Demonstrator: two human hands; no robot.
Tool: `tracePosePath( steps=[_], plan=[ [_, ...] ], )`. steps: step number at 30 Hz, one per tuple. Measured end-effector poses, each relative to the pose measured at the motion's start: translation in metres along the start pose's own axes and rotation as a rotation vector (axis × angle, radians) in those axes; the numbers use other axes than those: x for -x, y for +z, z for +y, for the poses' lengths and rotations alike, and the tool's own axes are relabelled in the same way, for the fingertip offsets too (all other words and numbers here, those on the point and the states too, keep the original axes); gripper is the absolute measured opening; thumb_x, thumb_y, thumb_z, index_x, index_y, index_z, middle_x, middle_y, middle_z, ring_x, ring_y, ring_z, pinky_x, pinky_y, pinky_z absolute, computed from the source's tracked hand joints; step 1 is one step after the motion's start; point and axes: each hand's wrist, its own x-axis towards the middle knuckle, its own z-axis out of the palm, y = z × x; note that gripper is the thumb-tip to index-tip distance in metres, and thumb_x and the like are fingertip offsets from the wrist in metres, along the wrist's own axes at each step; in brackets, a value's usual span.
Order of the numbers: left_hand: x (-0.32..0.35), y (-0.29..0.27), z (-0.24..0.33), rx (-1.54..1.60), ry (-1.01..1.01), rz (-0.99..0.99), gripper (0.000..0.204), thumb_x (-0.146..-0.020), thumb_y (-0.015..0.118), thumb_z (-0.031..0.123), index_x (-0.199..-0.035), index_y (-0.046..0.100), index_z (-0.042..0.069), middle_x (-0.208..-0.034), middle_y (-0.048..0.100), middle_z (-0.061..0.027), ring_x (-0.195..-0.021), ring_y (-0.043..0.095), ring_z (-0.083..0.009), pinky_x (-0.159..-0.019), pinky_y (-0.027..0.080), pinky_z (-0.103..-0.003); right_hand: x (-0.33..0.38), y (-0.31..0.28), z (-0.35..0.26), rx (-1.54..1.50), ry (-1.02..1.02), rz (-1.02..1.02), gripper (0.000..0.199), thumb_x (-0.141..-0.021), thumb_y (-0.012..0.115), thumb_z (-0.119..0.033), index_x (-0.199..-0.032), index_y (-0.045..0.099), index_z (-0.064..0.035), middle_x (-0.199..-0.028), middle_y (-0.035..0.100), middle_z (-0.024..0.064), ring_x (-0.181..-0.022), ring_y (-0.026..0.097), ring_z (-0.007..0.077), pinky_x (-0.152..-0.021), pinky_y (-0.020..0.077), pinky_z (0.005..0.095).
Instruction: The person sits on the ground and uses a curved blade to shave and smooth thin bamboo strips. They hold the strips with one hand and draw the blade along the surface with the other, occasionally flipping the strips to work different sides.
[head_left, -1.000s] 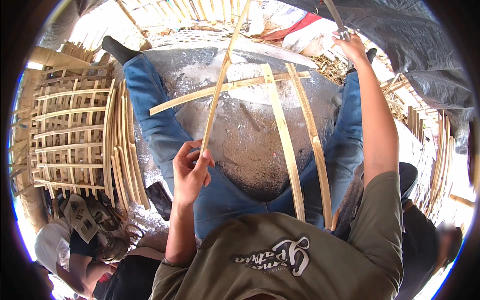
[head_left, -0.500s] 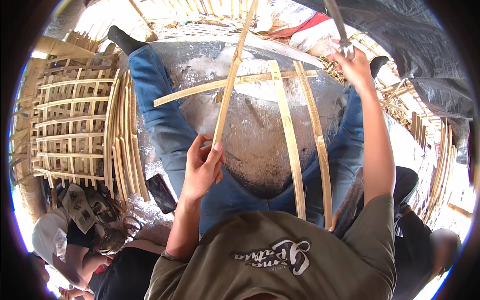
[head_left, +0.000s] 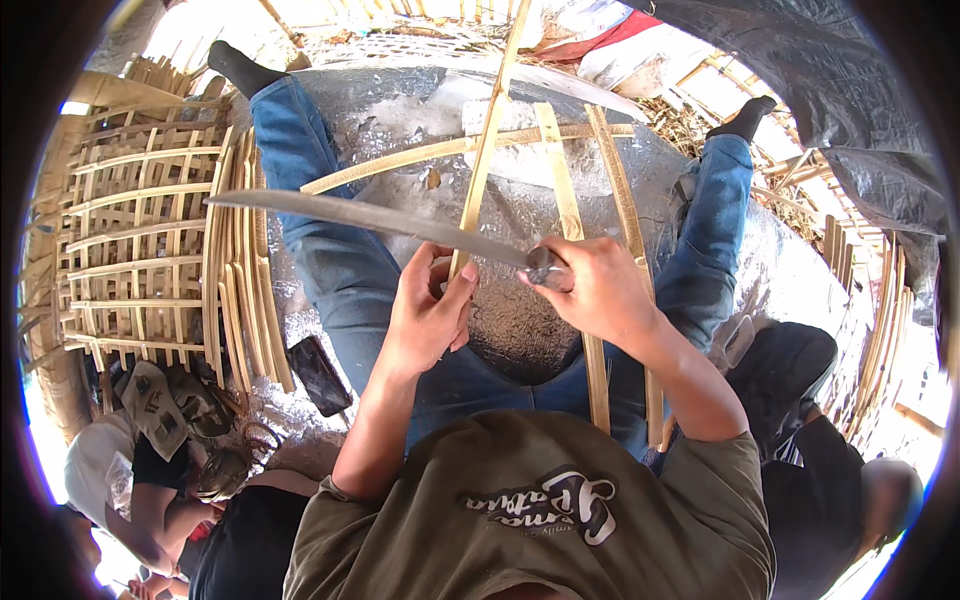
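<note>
- While a narrow bamboo slat (head_left: 490, 150) is pinched near its lower end by the left hand (head_left: 432, 305), a long-bladed knife (head_left: 360, 213) is gripped by its handle in the right hand (head_left: 600, 290).
- The left thumb and fingers are closed on the slat; the right fingers are wrapped around the knife handle.
- The slat is pointed away from the body, between the spread legs (head_left: 312, 225), and is crossed by the blade just beside the left fingertips. Whether the bamboo is touched by the edge cannot be told.
- Beyond the hands, a curved bamboo strip (head_left: 390, 160) is laid crosswise, and it is crossed by two lengthwise strips, a nearer one (head_left: 594, 375) and an outer one (head_left: 623, 190).
- At the left, a bamboo lattice panel (head_left: 145, 262) is seen beside a row of loose slats (head_left: 240, 300).
- As far as can be judged, the blade is being lined up on the slat for trimming or shaving; no finished cut can be made out.
- A steady pinch, a controlled blade angle and fingertips well clear of the edge are called for next.
</note>
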Motion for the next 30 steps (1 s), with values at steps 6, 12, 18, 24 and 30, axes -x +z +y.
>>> tracePosePath(
  steps=[6,12,18,24,30],
  plan=[
    [0.001,0.004,0.001,-0.047,0.018,-0.023,0.015,-0.102,0.055,0.010,-0.103,0.049,-0.003,-0.071,0.053,-0.0036,-0.043,0.043,-0.0048,-0.034,0.038,-0.024,-0.004,-0.001,-0.011,0.190,0.034,-0.129,0.031,-0.078,0.077,-0.022,-0.103,0.065,-0.0105,-0.074,0.070,0.0101,-0.070,0.071,0.0318,-0.062,0.0573,0.0427],
    [0.000,0.007,-0.003,-0.041,-0.009,-0.052,0.015,-0.101,0.054,0.008,-0.089,0.055,-0.001,-0.066,0.054,-0.0016,-0.042,0.044,-0.0058,-0.035,0.033,-0.025,-0.004,0.000,-0.015,0.299,-0.013,-0.102,0.028,-0.074,0.076,-0.019,-0.096,0.063,-0.0091,-0.071,0.068,0.0107,-0.068,0.071,0.0327,-0.059,0.0570,0.0432],
    [-0.003,0.008,-0.011,-0.303,0.120,0.024,0.004,-0.097,0.055,0.002,-0.097,0.057,-0.001,-0.068,0.056,-0.0031,-0.052,0.049,-0.0094,-0.049,0.039,-0.029,-0.015,-0.003,-0.009,0.457,0.001,-0.113,0.024,-0.068,0.075,-0.016,-0.087,0.063,-0.0077,-0.070,0.067,0.0131,-0.067,0.070,0.0350,-0.061,0.0573,0.0440],
    [-0.008,0.009,-0.015,-0.284,0.128,0.054,0.005,-0.098,0.053,0.002,-0.097,0.057,-0.001,-0.070,0.056,-0.0036,-0.053,0.049,-0.0095,-0.049,0.039,-0.029,-0.022,-0.002,0.002,0.514,-0.069,-0.074,0.018,-0.068,0.075,-0.016,-0.081,0.065,-0.0080,-0.070,0.068,0.0130,-0.068,0.071,0.0328,-0.061,0.0584,0.0415],
    [-0.005,0.019,0.001,-0.152,0.046,0.028,0.011,-0.102,0.048,0.006,-0.094,0.053,0.000,-0.065,0.051,0.0006,-0.044,0.043,-0.0047,-0.039,0.032,-0.025,-0.030,-0.004,0.004,0.534,-0.093,-0.055,0.010,-0.069,0.072,-0.014,-0.075,0.066,-0.0087,-0.069,0.069,0.0132,-0.067,0.072,0.0316,-0.060,0.0586,0.0404]
  ],
)
